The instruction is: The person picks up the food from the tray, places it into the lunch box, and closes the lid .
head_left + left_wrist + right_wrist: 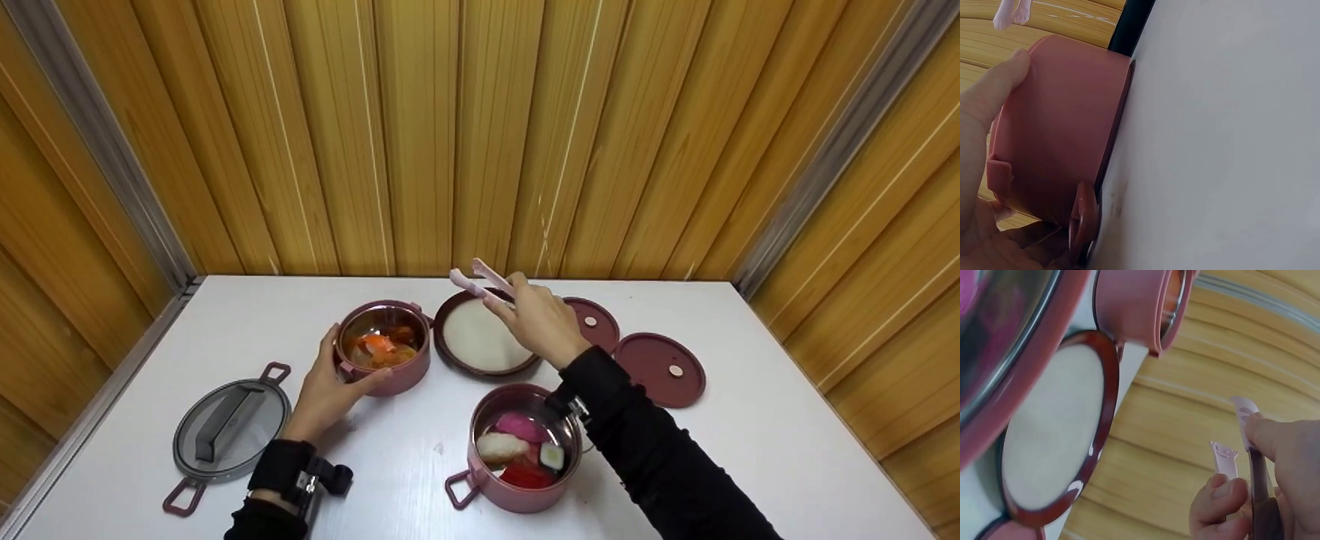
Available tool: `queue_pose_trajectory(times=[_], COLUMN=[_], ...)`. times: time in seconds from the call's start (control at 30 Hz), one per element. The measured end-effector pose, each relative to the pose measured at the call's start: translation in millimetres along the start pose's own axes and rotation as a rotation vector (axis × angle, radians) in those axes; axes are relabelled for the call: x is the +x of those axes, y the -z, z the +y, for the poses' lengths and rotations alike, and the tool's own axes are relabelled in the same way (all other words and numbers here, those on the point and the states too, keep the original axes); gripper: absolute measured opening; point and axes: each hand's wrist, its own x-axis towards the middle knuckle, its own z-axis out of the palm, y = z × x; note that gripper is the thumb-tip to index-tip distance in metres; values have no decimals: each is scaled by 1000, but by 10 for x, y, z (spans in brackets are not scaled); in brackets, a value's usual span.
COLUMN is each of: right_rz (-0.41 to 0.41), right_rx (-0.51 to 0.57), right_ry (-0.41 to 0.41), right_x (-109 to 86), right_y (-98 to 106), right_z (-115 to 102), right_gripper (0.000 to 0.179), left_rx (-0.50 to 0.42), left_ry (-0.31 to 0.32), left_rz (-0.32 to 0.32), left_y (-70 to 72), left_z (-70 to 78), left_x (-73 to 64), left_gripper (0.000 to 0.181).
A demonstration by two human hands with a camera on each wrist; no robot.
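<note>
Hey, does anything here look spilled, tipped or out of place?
Nothing looks spilled or tipped: the small pot and larger pot stand upright. The only oddity is a faint smudge on the white table beside the small pot, possibly just shadow.

A round, grey-tinted glass lid [251,429] with a grey bar handle [223,420] lies at the left side of the white, smooth-topped desk [397,465]. Toward the right, two flat, round, dark red discs [646,375], each with a small pale knob [676,370], lie just beside each other, the farther one partly hidden. Ribbed, yellow-brown wood-grain panels [420,150] stand behind and on both sides, with grey metal strips [836,150] in the corners.
</note>
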Motion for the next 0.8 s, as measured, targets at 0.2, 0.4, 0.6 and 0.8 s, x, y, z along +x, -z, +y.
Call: queue_pose_trajectory(times=[0.2, 0.4, 0.6, 0.8], right_rz=[25, 44, 64, 42], right_rx=[16, 29, 76, 71], right_ry=[-38, -56, -49, -99], right_x=[-66, -201, -418, -718], right_y=[153, 229, 261, 210], right_z=[247, 515, 758, 985], right_gripper=[51, 50, 48, 47], left_rx=[2, 16, 21, 20], left_ry=[0, -11, -13, -4], left_rz=[-5, -8, -2, -6], left_y=[36, 66, 88, 108], left_z=[-19, -65, -90, -106], left_x=[19, 26, 36, 31], left_gripper=[127, 126, 125, 126])
